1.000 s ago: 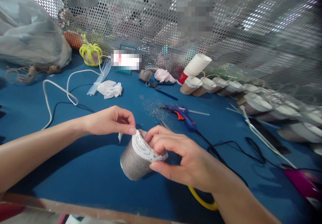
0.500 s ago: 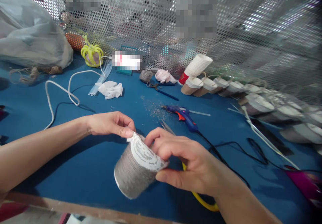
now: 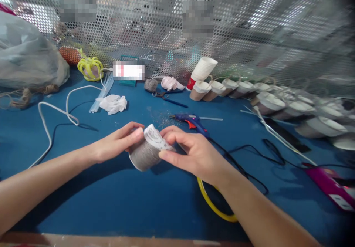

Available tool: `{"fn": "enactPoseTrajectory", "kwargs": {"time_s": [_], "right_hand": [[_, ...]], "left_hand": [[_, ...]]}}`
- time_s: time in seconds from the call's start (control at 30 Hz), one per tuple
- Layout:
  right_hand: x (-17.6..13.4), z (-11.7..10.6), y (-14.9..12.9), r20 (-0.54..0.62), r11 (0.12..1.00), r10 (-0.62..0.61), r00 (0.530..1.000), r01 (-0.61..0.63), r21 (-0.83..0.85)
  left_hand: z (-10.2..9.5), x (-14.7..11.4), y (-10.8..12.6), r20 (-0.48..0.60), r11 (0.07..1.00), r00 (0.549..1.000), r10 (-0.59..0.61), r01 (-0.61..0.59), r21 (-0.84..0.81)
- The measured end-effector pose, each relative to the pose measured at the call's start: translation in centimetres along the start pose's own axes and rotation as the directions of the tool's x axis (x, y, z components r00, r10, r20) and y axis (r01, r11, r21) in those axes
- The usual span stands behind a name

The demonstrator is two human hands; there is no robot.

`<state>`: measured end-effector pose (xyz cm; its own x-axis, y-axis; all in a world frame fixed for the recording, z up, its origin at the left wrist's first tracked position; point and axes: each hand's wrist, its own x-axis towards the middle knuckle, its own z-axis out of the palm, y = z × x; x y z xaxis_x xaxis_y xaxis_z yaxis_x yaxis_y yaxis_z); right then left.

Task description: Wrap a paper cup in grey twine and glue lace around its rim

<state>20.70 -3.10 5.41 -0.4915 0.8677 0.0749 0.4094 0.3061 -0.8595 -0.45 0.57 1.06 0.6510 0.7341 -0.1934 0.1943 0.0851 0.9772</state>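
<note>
A cup wrapped in grey-brown twine [image 3: 144, 154] is tilted between my two hands, its rim turned up and away to the right. White lace [image 3: 155, 138] runs around the rim. My left hand [image 3: 118, 143] grips the cup's left side, thumb near the rim and the other fingers mostly hidden behind it. My right hand [image 3: 196, 154] pinches the lace-edged rim at the right, thumb outside and fingers at the opening. Under my right forearm a yellow loop handle [image 3: 215, 206] shows in part. Just beyond my hands lies a blue glue gun [image 3: 190, 120] with a red trigger.
Several twine-wrapped cups with handles [image 3: 298, 108] line the right back. Stacked white paper cups [image 3: 203, 69] lean there. A white cloth [image 3: 113, 104], clear glue sticks [image 3: 102, 93], pliers [image 3: 172, 100] and a white cable [image 3: 44, 128] lie across the blue table [image 3: 133, 210]. A magenta power strip [image 3: 327, 188] sits right.
The cup has moved away from me and is turned a little. My left hand has gone from pinching the lace at the rim to holding the cup's side. The camera view has shifted.
</note>
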Motion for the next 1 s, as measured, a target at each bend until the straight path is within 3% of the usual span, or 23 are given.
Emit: {"fn": "enactPoseTrajectory", "kwargs": {"time_s": [0.13,0.37,0.5,0.6,1.0], "right_hand": [[0.1,0.4,0.1,-0.061,0.999,0.014,0.998,-0.016,-0.033],[0.4,0.4,0.3,-0.064,0.993,0.117,0.991,-0.118,-0.019],[0.6,0.7,0.3,-0.096,0.987,0.148,0.984,-0.153,-0.047],[0.7,1.0,0.4,-0.120,0.981,0.151,0.981,-0.164,-0.106],[0.9,1.4,0.9,-0.156,0.980,0.193,0.969,-0.199,-0.023]], "left_hand": [[1.1,-0.4,0.6,0.040,0.997,0.999,-0.001,0.004,-0.083],[1.8,-0.3,0.1,-0.065,0.996,0.998,-0.011,0.005,-0.092],[2.0,-0.5,-0.3,-0.168,0.989,0.983,0.077,-0.053,0.140],[2.2,-0.6,-0.3,-0.242,0.919,0.953,0.180,-0.076,0.387],[2.5,-0.8,-0.7,-0.179,0.695,0.934,0.310,-0.095,0.713]]}}
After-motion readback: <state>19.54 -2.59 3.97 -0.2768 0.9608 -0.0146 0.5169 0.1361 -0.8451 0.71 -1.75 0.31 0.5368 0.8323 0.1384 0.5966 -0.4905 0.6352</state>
